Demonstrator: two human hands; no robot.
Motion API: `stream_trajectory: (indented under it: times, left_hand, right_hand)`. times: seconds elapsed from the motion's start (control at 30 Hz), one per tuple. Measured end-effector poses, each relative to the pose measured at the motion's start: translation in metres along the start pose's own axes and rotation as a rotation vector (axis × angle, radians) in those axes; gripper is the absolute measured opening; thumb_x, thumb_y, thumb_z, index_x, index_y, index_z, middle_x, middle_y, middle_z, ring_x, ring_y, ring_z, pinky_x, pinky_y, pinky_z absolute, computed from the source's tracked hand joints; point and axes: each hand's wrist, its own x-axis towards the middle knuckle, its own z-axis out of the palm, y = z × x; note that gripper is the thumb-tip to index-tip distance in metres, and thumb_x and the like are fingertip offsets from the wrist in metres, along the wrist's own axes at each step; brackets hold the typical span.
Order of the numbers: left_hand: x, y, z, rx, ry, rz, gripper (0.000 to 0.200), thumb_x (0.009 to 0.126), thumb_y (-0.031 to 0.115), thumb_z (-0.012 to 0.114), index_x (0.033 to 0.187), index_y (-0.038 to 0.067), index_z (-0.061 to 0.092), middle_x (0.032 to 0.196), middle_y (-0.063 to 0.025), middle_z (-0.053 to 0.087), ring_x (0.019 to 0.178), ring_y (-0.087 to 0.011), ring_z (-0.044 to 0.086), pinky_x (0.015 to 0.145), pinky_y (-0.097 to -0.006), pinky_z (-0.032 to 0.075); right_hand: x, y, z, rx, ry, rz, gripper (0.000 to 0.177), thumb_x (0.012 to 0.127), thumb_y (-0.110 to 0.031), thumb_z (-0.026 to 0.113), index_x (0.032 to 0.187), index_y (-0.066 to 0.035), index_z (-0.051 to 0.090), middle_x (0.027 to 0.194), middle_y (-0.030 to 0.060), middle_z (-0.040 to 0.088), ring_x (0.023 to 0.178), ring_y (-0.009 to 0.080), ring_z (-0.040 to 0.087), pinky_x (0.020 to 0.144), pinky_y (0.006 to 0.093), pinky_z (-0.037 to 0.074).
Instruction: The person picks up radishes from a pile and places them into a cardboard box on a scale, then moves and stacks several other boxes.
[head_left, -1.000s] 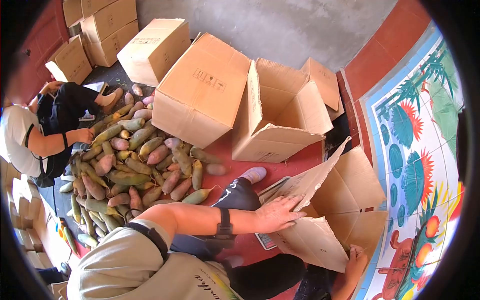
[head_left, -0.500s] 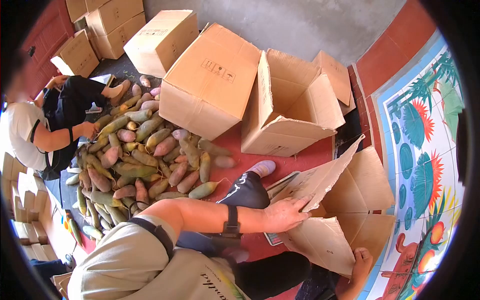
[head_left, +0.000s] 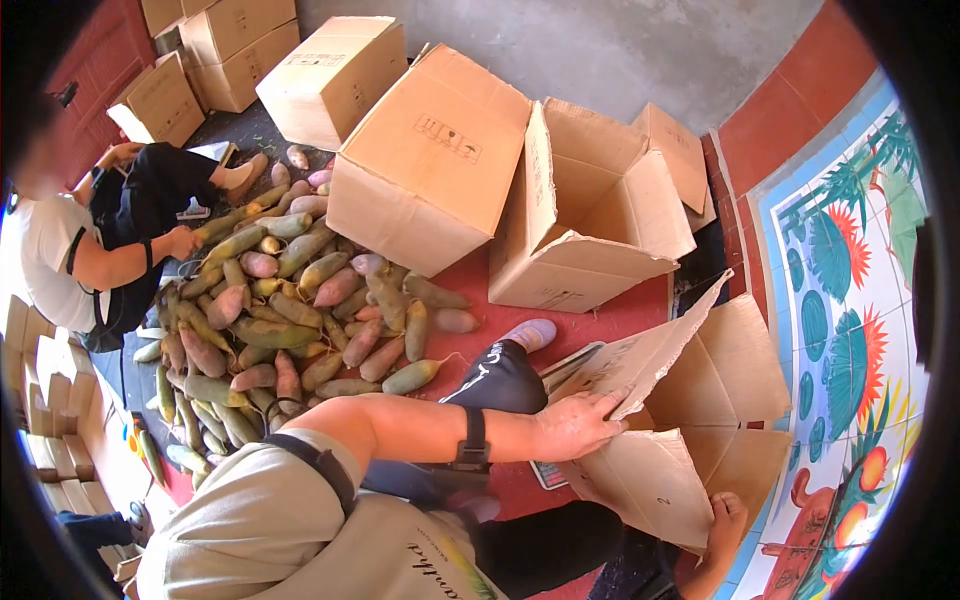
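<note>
An open cardboard box (head_left: pixel 735 365) stands at the lower right with its flaps raised. My left hand (head_left: pixel 580 425) is closed at the near corner of this box, its fingers against a raised flap. My right hand (head_left: pixel 727 518) has its fingers curled over the box's lower edge, near the flap marked "2". Left of my arm lies a large heap of long greenish and reddish root vegetables (head_left: pixel 290 330) on the floor. Neither of my hands touches the heap.
Another person (head_left: pixel 60 250) sits at the left, one hand (head_left: pixel 183 243) at the heap. A closed box (head_left: pixel 430 150) and an open box (head_left: pixel 590 200) stand beyond the heap. More cartons (head_left: pixel 235 50) are stacked at the back. A painted tile wall (head_left: pixel 840 300) borders the right.
The view has shifted slightly. The other person's hand has moved a little upward along the heap's edge. Both my hands keep their places on the box.
</note>
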Motion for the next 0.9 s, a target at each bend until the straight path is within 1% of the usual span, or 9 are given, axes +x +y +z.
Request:
stream_trajectory:
  times: [0.1, 0.2, 0.27, 0.33, 0.47, 0.57, 0.7, 0.83, 0.9]
  left_hand:
    - [0.0, 0.0, 0.001, 0.008, 0.012, 0.009, 0.028, 0.075, 0.01, 0.059, 0.102, 0.005, 0.056, 0.124, -0.0296, 0.038, 0.085, -0.0366, 0.057, 0.076, -0.0402, 0.047]
    - [-0.001, -0.001, 0.002, 0.017, 0.01, 0.009, 0.029, 0.074, 0.011, 0.059, 0.103, 0.005, 0.056, 0.122, -0.0291, 0.039, 0.084, -0.0363, 0.057, 0.075, -0.0398, 0.047]
    - [-0.001, 0.0, 0.001, 0.019, 0.009, 0.009, 0.03, 0.075, 0.011, 0.059, 0.104, 0.005, 0.055, 0.121, -0.0289, 0.039, 0.084, -0.0362, 0.057, 0.074, -0.0396, 0.048]
    - [-0.001, 0.0, -0.001, 0.029, -0.071, -0.017, 0.032, 0.075, 0.013, 0.057, 0.106, 0.003, 0.055, 0.124, -0.0287, 0.039, 0.088, -0.034, 0.058, 0.078, -0.0385, 0.047]
    - [-0.002, 0.002, -0.002, 0.031, -0.085, -0.02, 0.033, 0.075, 0.013, 0.056, 0.106, 0.002, 0.054, 0.123, -0.0285, 0.04, 0.087, -0.0337, 0.058, 0.077, -0.0384, 0.047]
    - [-0.004, 0.0, 0.001, 0.042, -0.032, -0.01, 0.038, 0.072, 0.012, 0.061, 0.108, 0.002, 0.053, 0.121, -0.0273, 0.04, 0.087, -0.035, 0.056, 0.077, -0.0387, 0.047]
    - [-0.004, 0.0, -0.006, -0.043, 0.035, -0.004, 0.042, 0.069, 0.008, 0.062, 0.109, 0.001, 0.052, 0.123, -0.0241, 0.042, 0.091, -0.0347, 0.056, 0.08, -0.0385, 0.047]
    - [-0.002, -0.003, -0.028, -0.145, 0.122, 0.044, 0.041, 0.068, 0.004, 0.06, 0.109, 0.002, 0.052, 0.122, -0.0212, 0.045, 0.097, -0.0345, 0.055, 0.081, -0.0386, 0.047]
    - [-0.002, -0.008, -0.055, -0.074, 0.171, 0.057, 0.035, 0.069, 0.002, 0.059, 0.104, 0.003, 0.054, 0.12, -0.0202, 0.047, 0.098, -0.0353, 0.055, 0.082, -0.0388, 0.048]
  right_hand:
    - [0.0, -0.002, 0.001, -0.018, -0.029, -0.021, 0.015, 0.081, -0.006, 0.051, 0.067, -0.002, 0.054, 0.063, -0.001, 0.048, 0.062, 0.0084, 0.044, 0.057, 0.0231, 0.035]
    - [-0.001, -0.004, 0.002, -0.019, -0.016, -0.015, 0.016, 0.081, -0.006, 0.051, 0.066, -0.002, 0.053, 0.063, -0.0004, 0.047, 0.062, 0.0085, 0.044, 0.057, 0.0234, 0.035]
    - [-0.001, -0.006, 0.004, 0.053, 0.039, -0.06, 0.023, 0.084, -0.009, 0.05, 0.066, 0.004, 0.053, 0.061, 0.0053, 0.053, 0.059, 0.0106, 0.049, 0.055, 0.0253, 0.04]
    - [0.001, -0.002, 0.006, 0.02, 0.057, -0.092, 0.025, 0.086, -0.011, 0.05, 0.065, 0.003, 0.051, 0.06, 0.0053, 0.052, 0.058, 0.0104, 0.048, 0.054, 0.0255, 0.039]
    - [-0.003, -0.01, 0.014, -0.082, 0.155, -0.187, 0.028, 0.089, -0.014, 0.048, 0.066, 0.001, 0.049, 0.059, 0.0046, 0.05, 0.055, 0.0107, 0.046, 0.052, 0.0257, 0.038]
    - [-0.006, -0.017, 0.019, -0.09, 0.275, -0.24, 0.031, 0.092, -0.016, 0.046, 0.066, 0.001, 0.047, 0.06, 0.0053, 0.049, 0.055, 0.0115, 0.046, 0.052, 0.0261, 0.038]
    - [-0.011, -0.021, 0.024, -0.003, 0.321, -0.252, 0.031, 0.093, -0.016, 0.042, 0.069, 0.002, 0.048, 0.062, 0.0072, 0.049, 0.056, 0.0138, 0.047, 0.052, 0.0272, 0.038]
    - [-0.026, -0.026, 0.03, -0.198, 0.409, -0.332, 0.026, 0.092, -0.013, 0.041, 0.073, 0.003, 0.049, 0.064, 0.0109, 0.05, 0.059, 0.0203, 0.048, 0.057, 0.0307, 0.04]
    - [-0.036, -0.031, 0.029, -0.26, 0.424, -0.358, 0.024, 0.091, -0.012, 0.042, 0.074, 0.003, 0.049, 0.064, 0.0119, 0.05, 0.06, 0.0228, 0.049, 0.058, 0.0319, 0.041]
